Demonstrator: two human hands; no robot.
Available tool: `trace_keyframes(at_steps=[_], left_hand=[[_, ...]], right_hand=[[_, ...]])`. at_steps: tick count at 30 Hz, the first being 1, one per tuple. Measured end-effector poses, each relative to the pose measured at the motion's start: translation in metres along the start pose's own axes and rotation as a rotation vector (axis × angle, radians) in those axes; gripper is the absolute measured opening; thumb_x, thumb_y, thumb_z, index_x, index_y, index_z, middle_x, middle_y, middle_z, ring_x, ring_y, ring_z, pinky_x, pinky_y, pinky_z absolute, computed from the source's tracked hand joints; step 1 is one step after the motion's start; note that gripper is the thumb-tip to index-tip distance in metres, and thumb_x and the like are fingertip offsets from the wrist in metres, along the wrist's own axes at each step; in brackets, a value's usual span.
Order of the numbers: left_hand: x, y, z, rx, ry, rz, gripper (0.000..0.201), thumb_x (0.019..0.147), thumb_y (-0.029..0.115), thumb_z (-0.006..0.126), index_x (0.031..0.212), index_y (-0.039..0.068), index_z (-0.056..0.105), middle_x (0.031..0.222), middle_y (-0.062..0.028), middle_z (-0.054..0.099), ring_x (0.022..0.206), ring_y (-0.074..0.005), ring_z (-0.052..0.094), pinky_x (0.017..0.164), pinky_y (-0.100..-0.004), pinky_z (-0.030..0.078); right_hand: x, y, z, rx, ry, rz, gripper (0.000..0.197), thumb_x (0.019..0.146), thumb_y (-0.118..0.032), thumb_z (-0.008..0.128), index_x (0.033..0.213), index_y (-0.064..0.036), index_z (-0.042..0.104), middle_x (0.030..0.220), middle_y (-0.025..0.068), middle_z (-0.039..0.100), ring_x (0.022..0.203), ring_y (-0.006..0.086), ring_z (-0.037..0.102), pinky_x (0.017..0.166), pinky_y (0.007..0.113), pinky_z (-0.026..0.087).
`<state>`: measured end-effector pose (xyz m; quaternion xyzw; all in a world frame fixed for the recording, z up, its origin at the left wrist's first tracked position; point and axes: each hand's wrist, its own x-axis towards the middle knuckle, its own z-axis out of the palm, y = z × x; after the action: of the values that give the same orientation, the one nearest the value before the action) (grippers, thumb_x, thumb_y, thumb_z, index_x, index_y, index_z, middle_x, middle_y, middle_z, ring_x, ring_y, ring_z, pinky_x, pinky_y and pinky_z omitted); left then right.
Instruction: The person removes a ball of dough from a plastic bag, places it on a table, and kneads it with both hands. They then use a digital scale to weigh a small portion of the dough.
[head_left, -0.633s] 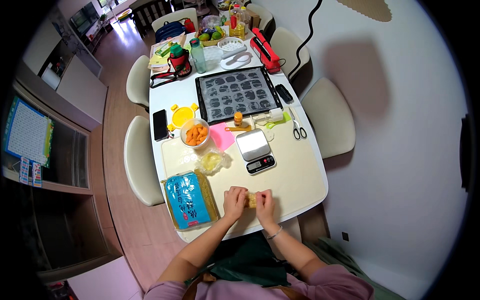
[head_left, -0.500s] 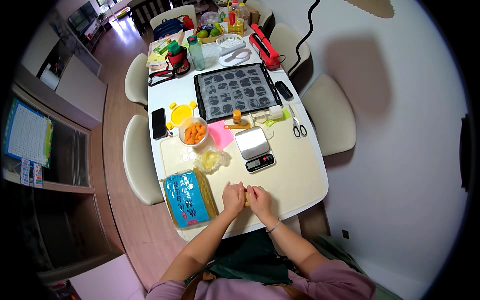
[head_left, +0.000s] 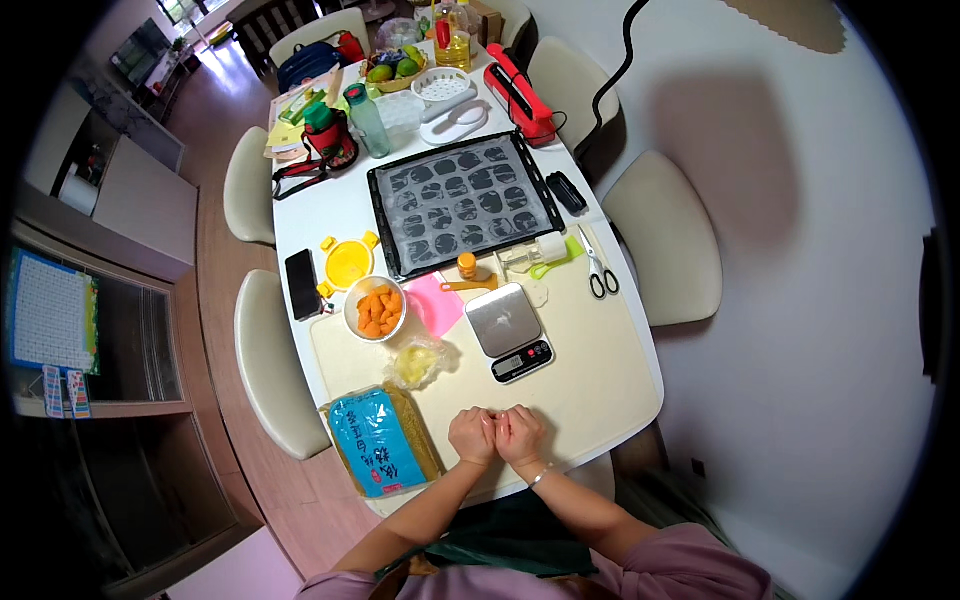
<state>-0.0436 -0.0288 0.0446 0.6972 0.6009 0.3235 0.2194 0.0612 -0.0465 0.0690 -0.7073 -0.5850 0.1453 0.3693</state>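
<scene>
Low over the near part of the cream mat [head_left: 590, 390], my left hand [head_left: 472, 437] and right hand [head_left: 520, 435] are pressed together with fingers curled in. Between them is a lump of tan dough-like paste, seen in the earlier frame and now hidden by the fingers. Left of my hands lies a blue-labelled clear package [head_left: 375, 440] of tan paste. Ahead of them stands a kitchen scale [head_left: 503, 320] with a bare silver plate. Toward the left are a crumpled clear plastic bag [head_left: 416, 365] with yellow stuff and a white bowl [head_left: 351, 312] of orange pieces [head_left: 379, 308].
Farther off lies a black baking tray [head_left: 537, 170] lined with dark-patched paper. Scissors [head_left: 600, 275] rest at the right, a phone [head_left: 303, 285] and yellow lid [head_left: 349, 264] at the left. An orange-capped jar [head_left: 467, 266] stands past the scale. Chairs [head_left: 665, 240] flank the table.
My hands have closed more tightly together, covering the tan lump that showed between them. The view has shifted, so the table's things sit slightly lower in it.
</scene>
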Motion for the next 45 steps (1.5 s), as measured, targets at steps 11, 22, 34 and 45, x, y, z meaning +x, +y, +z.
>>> trace_keyframes(at_steps=[11, 22, 34, 45], left_hand=[[0.016, -0.017, 0.010, 0.006, -0.078, 0.011, 0.033, 0.096, 0.029, 0.046, 0.076, 0.013, 0.067, 0.076, -0.0078, 0.063, 0.070, -0.0319, 0.058, 0.064, -0.0447, 0.046], [0.031, -0.026, 0.000, -0.151, -0.233, -0.024, 0.027, 0.096, 0.022, 0.052, 0.082, 0.006, 0.067, 0.080, -0.0153, 0.064, 0.076, -0.0364, 0.060, 0.069, -0.0467, 0.047], [-0.003, -0.028, -0.028, -0.298, -0.503, -0.394, 0.034, 0.100, 0.025, 0.055, 0.086, -0.001, 0.073, 0.082, -0.0195, 0.067, 0.084, -0.0345, 0.065, 0.080, -0.0420, 0.050], [-0.022, -0.030, -0.048, -0.219, -0.662, 0.180, 0.103, 0.049, 0.049, 0.096, 0.134, 0.007, 0.055, 0.118, -0.0158, 0.063, 0.105, -0.0359, 0.059, 0.093, -0.0447, 0.047]], right_hand=[[0.027, 0.009, 0.016, -0.056, -0.025, -0.037, 0.021, 0.084, -0.012, 0.060, 0.064, -0.0070, 0.055, 0.066, 0.0118, 0.055, 0.061, 0.0332, 0.053, 0.057, 0.044, 0.043], [0.045, 0.012, -0.002, 0.106, -0.331, 0.062, 0.022, 0.087, -0.024, 0.066, 0.076, -0.0043, 0.063, 0.078, 0.0138, 0.063, 0.076, 0.0363, 0.062, 0.070, 0.045, 0.051], [-0.003, -0.017, -0.011, -0.325, -0.773, 0.053, 0.039, 0.093, -0.043, 0.057, 0.097, -0.0061, 0.068, 0.095, 0.0172, 0.071, 0.089, 0.0354, 0.069, 0.081, 0.048, 0.052], [0.002, 0.057, -0.049, -0.089, -1.048, 0.022, 0.067, 0.058, -0.041, 0.093, 0.103, -0.0063, 0.059, 0.104, 0.0162, 0.064, 0.094, 0.0378, 0.064, 0.082, 0.045, 0.052]])
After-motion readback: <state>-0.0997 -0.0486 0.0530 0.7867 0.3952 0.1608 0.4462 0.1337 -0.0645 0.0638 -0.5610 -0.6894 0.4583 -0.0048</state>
